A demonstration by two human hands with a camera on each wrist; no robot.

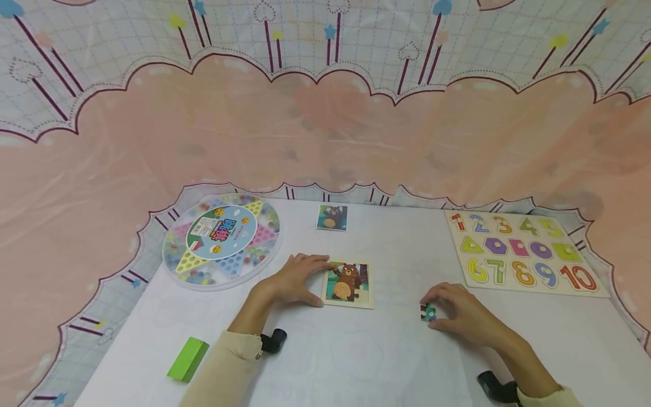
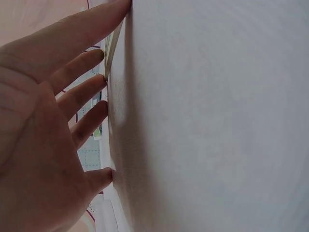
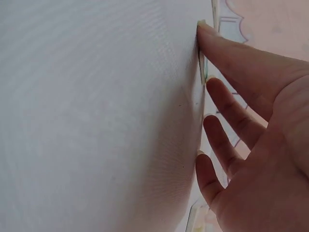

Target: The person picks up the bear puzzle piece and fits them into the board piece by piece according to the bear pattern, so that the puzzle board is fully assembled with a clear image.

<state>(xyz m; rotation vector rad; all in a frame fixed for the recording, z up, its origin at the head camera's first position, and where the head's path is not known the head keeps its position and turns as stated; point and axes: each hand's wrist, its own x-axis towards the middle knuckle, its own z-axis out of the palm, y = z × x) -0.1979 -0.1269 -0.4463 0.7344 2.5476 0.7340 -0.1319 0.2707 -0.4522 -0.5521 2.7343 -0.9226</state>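
Note:
A small square jigsaw puzzle board [image 1: 373,282] with a brown bear picture lies mid-table. My left hand [image 1: 295,277] rests at its left side, the thumb by the lower corner and the fingers at the upper left edge. In the left wrist view, the spread fingers [image 2: 82,96] of that hand reach down to the table beside the thin board edge. To the right, my right hand [image 1: 460,314] pinches a small green puzzle piece [image 1: 430,313] between thumb and forefinger, low over the table. Only a thin edge of the piece [image 3: 203,67] shows in the right wrist view.
A small bear picture card [image 1: 333,218] lies behind the board. At the back left is a round Chinese checkers board [image 1: 272,249]; at the back right, a number-and-shape board [image 1: 460,257]. A green block [image 1: 188,359] stands at the front left of the white table [image 1: 386,362].

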